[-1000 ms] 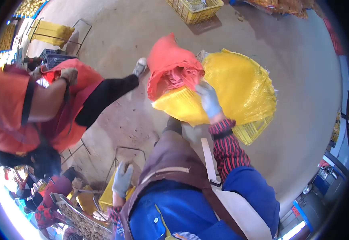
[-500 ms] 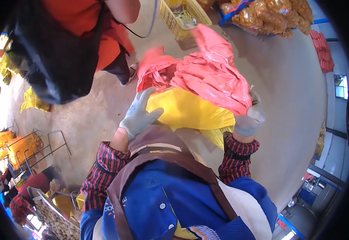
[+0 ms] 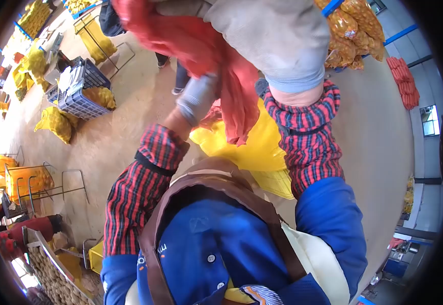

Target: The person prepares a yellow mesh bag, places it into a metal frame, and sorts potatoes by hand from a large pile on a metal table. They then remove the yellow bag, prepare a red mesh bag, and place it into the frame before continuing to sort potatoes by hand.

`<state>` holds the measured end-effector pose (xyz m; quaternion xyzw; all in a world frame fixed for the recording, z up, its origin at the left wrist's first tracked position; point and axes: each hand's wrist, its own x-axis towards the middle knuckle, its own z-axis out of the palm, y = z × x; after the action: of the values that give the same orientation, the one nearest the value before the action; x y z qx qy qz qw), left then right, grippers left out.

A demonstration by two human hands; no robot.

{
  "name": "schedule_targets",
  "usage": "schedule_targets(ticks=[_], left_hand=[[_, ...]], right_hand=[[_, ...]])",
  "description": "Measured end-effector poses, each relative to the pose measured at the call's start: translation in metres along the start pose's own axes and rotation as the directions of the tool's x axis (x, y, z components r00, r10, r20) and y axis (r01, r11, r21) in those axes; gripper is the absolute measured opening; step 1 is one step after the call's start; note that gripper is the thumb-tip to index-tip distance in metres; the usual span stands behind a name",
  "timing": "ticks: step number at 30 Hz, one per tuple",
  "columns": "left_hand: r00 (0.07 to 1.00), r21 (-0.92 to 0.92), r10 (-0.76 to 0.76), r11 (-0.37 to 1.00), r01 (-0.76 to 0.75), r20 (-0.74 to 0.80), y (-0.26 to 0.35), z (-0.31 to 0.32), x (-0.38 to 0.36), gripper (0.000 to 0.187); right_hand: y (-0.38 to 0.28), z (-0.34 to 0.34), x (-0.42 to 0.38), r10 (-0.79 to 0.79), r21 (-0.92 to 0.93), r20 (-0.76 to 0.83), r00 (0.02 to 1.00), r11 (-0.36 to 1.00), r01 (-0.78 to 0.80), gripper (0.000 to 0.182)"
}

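A red woven sack (image 3: 236, 101) hangs in front of me, raised and partly blurred. My right hand (image 3: 269, 38), in a pale glove, is lifted close to the camera and closed on the sack's upper part; its fingertips are partly out of frame. Lower down, my gloved left hand (image 3: 199, 99) grips the sack's left side, its fingers blurred against the cloth. Beneath the hanging sack lies a yellow sack (image 3: 262, 150) by my apron. A folded yellow piece (image 3: 275, 182) shows under its near edge.
Blue crate (image 3: 86, 104) with bagged produce and yellow net bags (image 3: 56, 124) stand at left. Metal bag frames (image 3: 71, 185) are below them, near a bin of potatoes (image 3: 53, 269). Filled orange bags (image 3: 356, 30) are stacked upper right. A person's legs (image 3: 180, 79) show beyond the sack.
Both hands have moved up, the right one much closer to the camera, lifting the red sack off the yellow one. My left hand has closed on the red sack. The person opposite has moved away.
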<state>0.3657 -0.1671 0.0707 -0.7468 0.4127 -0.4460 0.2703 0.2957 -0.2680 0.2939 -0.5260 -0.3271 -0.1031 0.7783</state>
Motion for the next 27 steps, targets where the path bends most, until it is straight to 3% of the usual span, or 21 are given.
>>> schedule_targets(ticks=[1,2,3,4,6,7,8,9,10,12,13,14,15,16,18,19,21,22,23,25,27], left_hand=[[0.956,0.719,0.236,0.633,-0.286,0.172,-0.025,-0.005,-0.005,0.047],[0.859,0.888,0.235,-0.189,-0.418,0.454,-0.052,-0.010,-0.013,0.044],[0.769,0.383,-0.008,-0.864,-0.326,0.639,-0.070,-0.009,-0.026,0.042],[0.925,0.679,-0.158,-0.638,-0.363,0.346,-0.089,-0.001,-0.049,0.046],[0.846,0.528,-0.232,-0.694,-0.490,0.480,-0.120,-0.012,-0.101,0.042],[0.800,0.458,-0.274,-0.702,-0.545,0.534,-0.130,-0.017,-0.128,0.042],[0.643,0.125,-0.346,-0.812,-0.570,0.683,-0.136,-0.027,-0.150,0.045],[0.461,-0.213,-0.455,-0.848,-0.485,0.762,-0.141,-0.039,-0.173,0.048],[0.469,-0.675,-0.654,-0.722,-0.154,0.593,-0.136,-0.047,-0.208,0.048],[0.572,-0.475,-0.586,-0.807,-0.351,0.574,-0.117,-0.021,-0.317,0.043],[0.524,-0.409,-0.543,-0.840,-0.358,0.656,-0.108,-0.028,-0.354,0.043],[0.459,-0.388,-0.506,-0.860,-0.331,0.730,-0.099,-0.039,-0.384,0.043],[0.402,-0.358,-0.470,-0.876,-0.324,0.786,-0.089,-0.048,-0.413,0.042],[0.354,-0.332,-0.438,-0.887,-0.321,0.826,-0.079,-0.054,-0.440,0.042],[0.255,-0.300,-0.383,-0.902,-0.311,0.888,-0.057,-0.062,-0.479,0.042],[0.213,-0.279,-0.355,-0.906,-0.317,0.910,-0.051,-0.066,-0.500,0.042],[0.137,-0.261,-0.317,-0.912,-0.316,0.939,-0.041,-0.071,-0.538,0.042],[0.098,-0.259,-0.304,-0.911,-0.322,0.948,-0.037,-0.071,-0.556,0.041],[0.056,-0.259,-0.292,-0.910,-0.323,0.955,-0.031,-0.068,-0.575,0.041],[-0.019,-0.269,-0.277,-0.910,-0.316,0.961,-0.023,-0.057,-0.593,0.041],[-0.088,-0.284,-0.270,-0.908,-0.307,0.959,-0.016,-0.045,-0.620,0.041]], right_hand=[[0.002,0.013,-0.002,0.020,-0.011,0.045,0.999,1.000,-0.020,0.048],[0.001,0.021,-0.011,0.001,-0.039,0.065,0.998,0.999,0.002,0.047],[0.000,0.018,-0.020,-0.038,-0.065,0.071,0.997,0.997,0.042,0.047],[0.005,0.014,-0.038,-0.132,-0.140,0.064,0.989,0.980,0.140,0.050],[0.022,-0.006,-0.072,-0.168,-0.525,-0.198,0.966,0.850,0.040,0.047],[0.039,-0.018,-0.086,-0.139,-0.560,-0.278,0.950,0.827,-0.043,0.044],[0.060,-0.031,-0.100,-0.115,-0.587,-0.361,0.925,0.799,-0.130,0.041],[0.087,-0.043,-0.117,-0.045,-0.570,-0.469,0.882,0.778,-0.264,0.042],[0.113,-0.043,-0.131,0.123,-0.309,-0.654,0.747,0.857,-0.412,0.043],[0.180,-0.041,-0.165,0.343,0.040,-0.709,0.616,0.892,-0.450,0.047],[0.224,-0.047,-0.191,0.595,0.457,-0.407,0.693,0.790,-0.410,0.049],[0.257,-0.045,-0.207,0.664,0.770,-0.015,0.748,0.485,-0.415,0.052],[0.275,0.006,-0.210,0.804,0.709,-0.137,0.578,0.487,-0.509,0.058],[0.270,0.058,-0.199,0.748,0.829,0.225,0.624,0.189,-0.526,0.067],[0.287,0.112,-0.191,0.559,0.797,0.517,0.648,-0.037,-0.603,0.065],[0.289,0.143,-0.187,0.553,0.788,0.541,0.633,-0.071,-0.612,0.065],[0.284,0.192,-0.172,0.679,0.595,0.551,0.485,0.088,-0.799,0.063],[0.268,0.215,-0.156,0.725,0.392,0.502,0.472,0.295,-0.871,0.071],[0.278,0.228,-0.152,0.720,0.385,0.523,0.457,0.279,-0.880,0.071],[0.294,0.219,-0.134,0.757,0.571,0.461,0.463,0.146,-0.808,0.078],[0.316,0.227,-0.117,0.739,0.544,0.461,0.492,0.203,-0.814,0.078]])
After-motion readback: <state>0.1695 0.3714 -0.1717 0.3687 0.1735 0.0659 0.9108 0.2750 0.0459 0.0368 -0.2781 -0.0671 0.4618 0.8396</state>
